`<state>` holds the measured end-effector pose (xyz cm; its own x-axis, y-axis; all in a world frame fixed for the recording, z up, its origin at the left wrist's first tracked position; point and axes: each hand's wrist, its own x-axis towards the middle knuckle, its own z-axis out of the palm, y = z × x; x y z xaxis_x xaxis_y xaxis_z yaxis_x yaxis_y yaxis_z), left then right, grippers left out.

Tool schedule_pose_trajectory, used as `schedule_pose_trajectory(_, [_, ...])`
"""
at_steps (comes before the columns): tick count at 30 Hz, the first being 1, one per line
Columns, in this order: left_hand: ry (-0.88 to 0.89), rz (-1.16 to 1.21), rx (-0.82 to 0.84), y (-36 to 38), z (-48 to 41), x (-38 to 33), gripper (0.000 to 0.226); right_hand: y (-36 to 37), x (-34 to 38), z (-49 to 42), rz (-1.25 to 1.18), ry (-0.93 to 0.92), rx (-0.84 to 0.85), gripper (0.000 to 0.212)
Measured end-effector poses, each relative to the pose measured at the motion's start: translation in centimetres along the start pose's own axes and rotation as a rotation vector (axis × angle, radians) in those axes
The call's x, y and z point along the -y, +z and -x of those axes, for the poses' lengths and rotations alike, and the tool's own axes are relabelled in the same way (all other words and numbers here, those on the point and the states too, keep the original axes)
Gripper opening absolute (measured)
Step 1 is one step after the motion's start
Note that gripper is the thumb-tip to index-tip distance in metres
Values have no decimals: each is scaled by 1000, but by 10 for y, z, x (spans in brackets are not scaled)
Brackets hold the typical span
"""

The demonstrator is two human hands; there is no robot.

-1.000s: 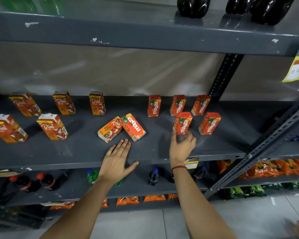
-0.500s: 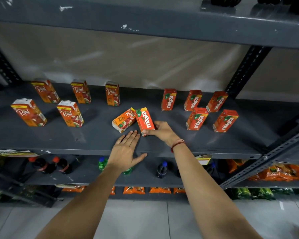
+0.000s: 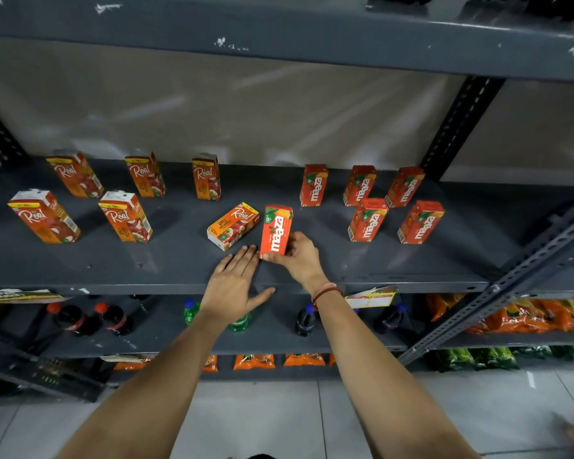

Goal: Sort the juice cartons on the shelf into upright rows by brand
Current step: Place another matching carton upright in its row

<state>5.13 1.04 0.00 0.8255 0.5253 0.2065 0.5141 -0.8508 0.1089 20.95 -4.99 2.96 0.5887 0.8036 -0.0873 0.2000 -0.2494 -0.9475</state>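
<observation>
My right hand (image 3: pixel 295 255) grips a red Maaza carton (image 3: pixel 275 230) by its lower end, tipped up near the middle of the grey shelf (image 3: pixel 120 270). Just left of it an orange Real carton (image 3: pixel 233 225) lies on its side. My left hand (image 3: pixel 234 286) rests flat on the shelf's front edge, fingers apart, holding nothing. Several Real cartons (image 3: pixel 125 216) stand upright on the left in two rows. Several Maaza cartons (image 3: pixel 367 220) stand upright on the right in two rows.
A slanted metal brace (image 3: pixel 511 279) crosses at the right. The upper shelf (image 3: pixel 279 38) overhangs the cartons. Below are soda bottles (image 3: pixel 113 321) and orange snack packets (image 3: pixel 524 316). A price tag (image 3: pixel 371 296) hangs from the shelf edge near my right wrist.
My right hand left the front Maaza row, came left to the lying Maaza carton, took hold of it and tipped it up. The left hand stayed flat on the shelf.
</observation>
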Motion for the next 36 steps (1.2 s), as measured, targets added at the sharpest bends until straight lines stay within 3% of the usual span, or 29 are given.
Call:
schedule_pose_trajectory(8, [17, -1, -24, -4, 0, -2, 83, -11, 16, 7, -179, 0, 34, 47])
schedule_pose_trajectory(14, [9, -13, -8, -3, 0, -1, 85, -12, 24, 16, -152, -36, 86, 58])
schedule_pose_trajectory(17, [5, -20, -6, -2, 0, -1, 84, -13, 21, 16, -133, -42, 84, 49])
schedule_pose_trajectory(28, [-3, -26, 14, 1, -1, 1, 86, -57, 4, -15, 54, -91, -156, 50])
schedule_pose_trajectory(36, [-7, -24, 25, 2, -1, 1, 87, -77, -17, -41, 170, -7, -171, 55])
